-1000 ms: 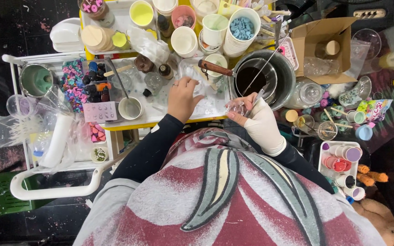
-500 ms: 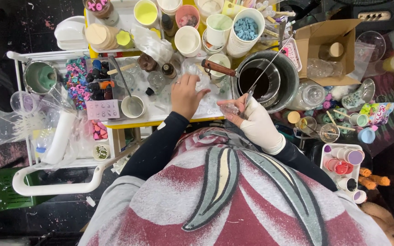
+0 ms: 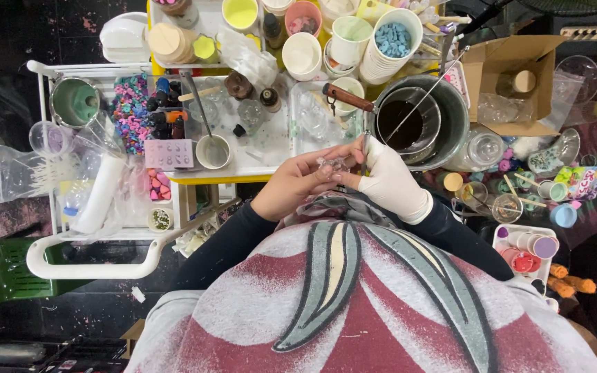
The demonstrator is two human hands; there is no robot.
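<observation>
My bare left hand (image 3: 297, 184) and my white-gloved right hand (image 3: 388, 181) meet just above my lap, at the near edge of the white tray table (image 3: 271, 155). Between their fingertips they pinch a small clear plastic piece (image 3: 332, 164). A thin metal tool (image 3: 365, 148) also sticks up out of the gloved fingers. Just beyond the hands lies a clear mould sheet (image 3: 316, 121) on the table. A dark pot (image 3: 409, 124) with a wooden-handled ladle (image 3: 348, 98) and a long thin rod stands beside the gloved hand.
Cups and stacked tubs (image 3: 388, 41) crowd the far side, one filled with blue pieces. A small metal cup (image 3: 213, 150), a pink card (image 3: 168, 153) and coloured beads (image 3: 131, 114) lie left. A cardboard box (image 3: 513, 83) and jars sit right. A white cart frame (image 3: 91, 255) stands at lower left.
My left hand has lifted off the clear mould on the table and come back to the gloved hand. Both now pinch the small clear piece, nearer my body.
</observation>
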